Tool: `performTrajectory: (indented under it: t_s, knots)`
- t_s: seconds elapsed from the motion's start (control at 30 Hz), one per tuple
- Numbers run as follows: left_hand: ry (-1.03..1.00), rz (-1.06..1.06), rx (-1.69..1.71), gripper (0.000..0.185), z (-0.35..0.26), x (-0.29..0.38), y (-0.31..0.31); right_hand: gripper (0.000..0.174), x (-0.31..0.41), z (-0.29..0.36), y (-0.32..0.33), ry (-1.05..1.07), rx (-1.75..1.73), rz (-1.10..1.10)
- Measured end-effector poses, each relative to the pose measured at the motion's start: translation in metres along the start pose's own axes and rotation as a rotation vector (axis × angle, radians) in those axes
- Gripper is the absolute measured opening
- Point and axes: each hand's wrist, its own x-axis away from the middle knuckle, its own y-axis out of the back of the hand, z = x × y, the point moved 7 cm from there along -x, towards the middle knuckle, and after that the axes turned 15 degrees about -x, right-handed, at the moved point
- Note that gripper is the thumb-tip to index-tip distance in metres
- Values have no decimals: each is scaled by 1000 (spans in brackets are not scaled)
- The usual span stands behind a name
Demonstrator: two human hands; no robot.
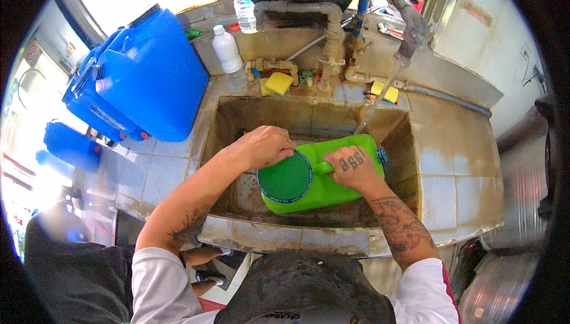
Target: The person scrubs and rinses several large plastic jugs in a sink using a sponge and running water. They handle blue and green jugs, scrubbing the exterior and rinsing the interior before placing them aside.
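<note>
A light green plastic jug (329, 186) with a round dark green lid (285, 176) and a small blue cap (381, 155) is tilted over the stained tiled sink (418, 181). My right hand (354, 167) grips the jug's handle. My left hand (268, 146) rests at the upper edge of the round lid, its fingertips on the rim; its palm is hidden. Water runs from a pipe spout (403, 57) behind the jug, and where the stream lands is partly hidden.
Blue plastic containers (151, 74) stand on the left counter. Yellow sponges (279, 83), a white bottle (226, 50) and pipes (331, 48) line the back ledge. Another yellow sponge (384, 91) lies near the stream. A person in dark clothing (75, 275) is at lower left.
</note>
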Motion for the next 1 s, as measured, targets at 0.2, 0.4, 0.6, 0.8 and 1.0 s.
performTrajectory:
  t_s: [0.2,0.4,0.6,0.8,1.0]
  knots:
    - [-235,-2,-291,20,-7,-13,-4,28,-2,3,6,39,-45,-131]
    - [-208,79,-56,13,0,-34,1,33,0,4,10,-73,-89,-20]
    - [134,208,116,19,147,3,-27,19,6,19,2,104,-31,-353]
    - [-333,170,-90,18,-17,-33,16,16,13,15,16,72,-36,-391]
    - [-406,264,-454,15,-35,-31,15,10,4,12,8,-63,-82,-160]
